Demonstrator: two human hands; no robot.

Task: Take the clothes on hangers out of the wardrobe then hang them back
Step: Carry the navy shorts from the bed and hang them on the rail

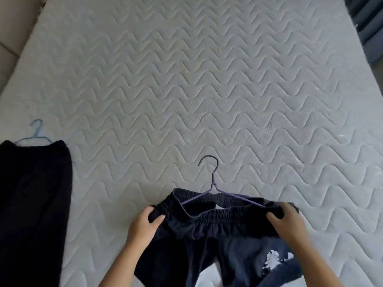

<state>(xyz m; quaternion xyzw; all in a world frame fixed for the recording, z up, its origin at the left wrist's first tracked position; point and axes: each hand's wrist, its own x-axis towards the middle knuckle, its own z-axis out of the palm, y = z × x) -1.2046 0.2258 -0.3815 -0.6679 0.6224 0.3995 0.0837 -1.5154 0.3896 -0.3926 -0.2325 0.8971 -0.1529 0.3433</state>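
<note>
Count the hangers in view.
2. A purple hanger sits in the shorts between both hands; a blue hanger pokes from the dark garment at left. Others may be hidden.

Bare white mattress point(207, 79) fills most of the view. Quilted top, wavy stitch lines running side to side, a few faint yellowish marks near the middle. Top-left corner: beige tiled floor point(12, 38), one grout line visible, just beside the mattress edge. Top-right corner: dark blue-grey ribbed object point(364, 23), curtain or upholstery, can't tell which. Light is soft and even with no hard shadows; source not in view.
</note>
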